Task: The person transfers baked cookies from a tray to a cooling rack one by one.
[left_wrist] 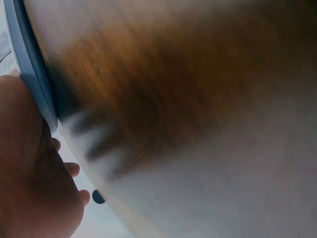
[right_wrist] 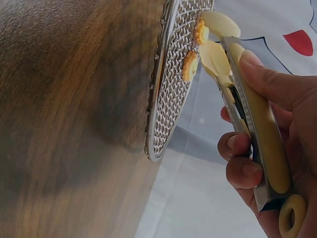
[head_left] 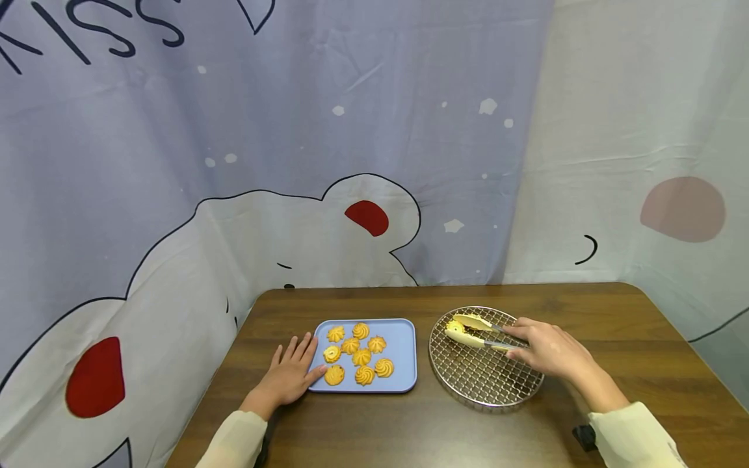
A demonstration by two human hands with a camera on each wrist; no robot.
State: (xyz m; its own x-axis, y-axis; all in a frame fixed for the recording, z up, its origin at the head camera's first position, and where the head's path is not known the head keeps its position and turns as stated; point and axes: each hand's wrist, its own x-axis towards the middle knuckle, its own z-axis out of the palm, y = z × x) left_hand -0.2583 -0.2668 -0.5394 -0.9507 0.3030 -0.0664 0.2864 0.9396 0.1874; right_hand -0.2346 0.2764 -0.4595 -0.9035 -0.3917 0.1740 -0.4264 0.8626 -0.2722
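Note:
My right hand [head_left: 552, 348] grips a pair of tongs [head_left: 466, 338] with cream tips and metal arms, held over a round wire cooling rack [head_left: 486, 385]. The tips stand either side of a golden piped cookie [head_left: 454, 326] at the rack's far left. In the right wrist view, one cookie [right_wrist: 201, 31] is by the tong tips and a second cookie [right_wrist: 189, 66] lies on the mesh. My left hand [head_left: 285, 378], fingers spread, rests at the left edge of a blue tray [head_left: 402, 348]. Several swirled cookies [head_left: 361, 357] lie on that tray.
Both the tray and the rack stand on a brown wooden table [head_left: 433, 435], the rack to the right. Behind the table hangs a printed curtain [head_left: 374, 117]. A dark cable [head_left: 716, 330] runs along the right side.

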